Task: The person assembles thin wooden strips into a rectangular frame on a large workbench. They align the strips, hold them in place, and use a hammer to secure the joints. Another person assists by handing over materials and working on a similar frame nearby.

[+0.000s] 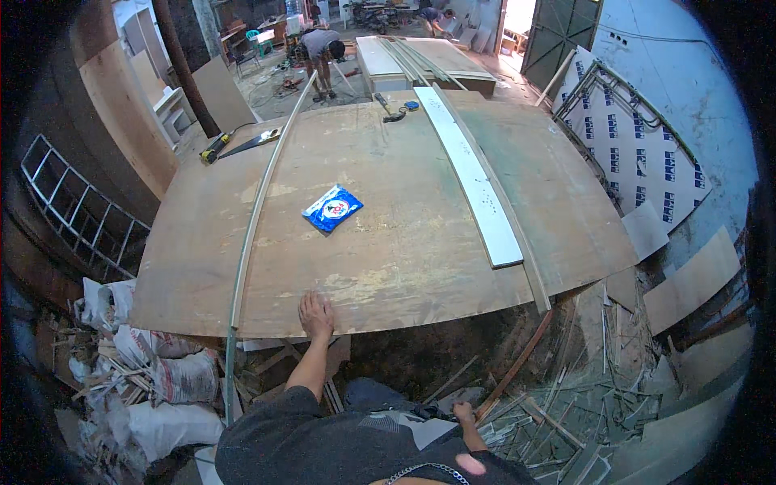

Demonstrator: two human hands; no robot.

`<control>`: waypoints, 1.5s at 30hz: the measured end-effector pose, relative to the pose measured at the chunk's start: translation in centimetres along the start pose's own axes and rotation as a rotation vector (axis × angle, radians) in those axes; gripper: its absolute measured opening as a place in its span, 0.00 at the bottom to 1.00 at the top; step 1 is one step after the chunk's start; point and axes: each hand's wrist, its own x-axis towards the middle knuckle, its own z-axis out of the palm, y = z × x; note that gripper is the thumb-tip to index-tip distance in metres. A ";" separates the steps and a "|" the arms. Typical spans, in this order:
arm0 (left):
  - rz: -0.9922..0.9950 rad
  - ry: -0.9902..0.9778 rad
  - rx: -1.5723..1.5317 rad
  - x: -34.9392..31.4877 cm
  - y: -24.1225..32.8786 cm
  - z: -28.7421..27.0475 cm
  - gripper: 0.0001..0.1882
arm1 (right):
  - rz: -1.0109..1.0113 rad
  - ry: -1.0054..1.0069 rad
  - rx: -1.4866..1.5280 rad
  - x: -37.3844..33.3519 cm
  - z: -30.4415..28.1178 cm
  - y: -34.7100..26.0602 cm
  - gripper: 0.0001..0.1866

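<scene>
Head view shows the left hand lying flat, fingers slightly apart, atop a wide, worn plywood sheet, brown with rough yellowish patches, a shiny blue packet ahead of it, the right hand rightward, its grip unclear.

Tan-brown is noted on the plywood sheet, mottled with pale yellow patches and tinged green toward the right; the packet is coloured bright blue, marked with white and some red. The long board is faced in white, flecked with dark specks. The leaning panel is patterned in repeated dark-blue blocks on white, the wall coloured pale blue.
</scene>
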 end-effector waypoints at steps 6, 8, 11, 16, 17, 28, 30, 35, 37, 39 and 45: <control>0.006 -0.003 -0.018 0.0 0.6 0.5 0.26 | 0.141 -0.039 0.049 -1.1 -1.2 -1.0 0.19; 0.016 0.018 -0.013 -0.2 0.2 0.3 0.26 | 0.115 -0.036 0.032 -2.2 -1.8 -2.4 0.19; 0.032 0.033 -0.025 0.0 0.1 0.6 0.25 | 0.069 -0.020 0.043 -2.5 -2.1 -2.5 0.19; 0.028 0.028 -0.046 -0.1 0.7 0.4 0.25 | 0.087 0.010 0.018 -1.3 -1.3 -1.0 0.20; 0.022 0.024 -0.051 -0.1 0.7 0.4 0.25 | 0.083 0.014 0.004 -1.0 -1.1 -0.7 0.19; 0.007 0.026 -0.035 0.0 0.2 0.3 0.26 | 0.069 -0.015 0.063 -0.3 0.0 -0.1 0.18; 0.005 0.032 -0.043 0.0 0.2 0.3 0.26 | 0.067 -0.021 0.059 -1.8 -1.2 -1.5 0.20; 0.004 0.020 -0.059 -0.1 0.7 0.3 0.26 | 0.165 -0.011 -0.019 -3.9 -3.2 -4.0 0.23; 0.006 0.034 -0.043 -0.2 0.1 0.1 0.26 | 0.230 -0.086 0.001 -5.5 -4.4 -6.6 0.25; 0.018 0.031 -0.051 -0.1 0.9 0.3 0.26 | 0.189 -0.069 0.022 -4.3 -3.9 -4.4 0.25; -0.009 -0.002 -0.058 0.0 1.6 0.3 0.26 | 0.084 -0.086 -0.004 -2.3 -2.7 -1.8 0.21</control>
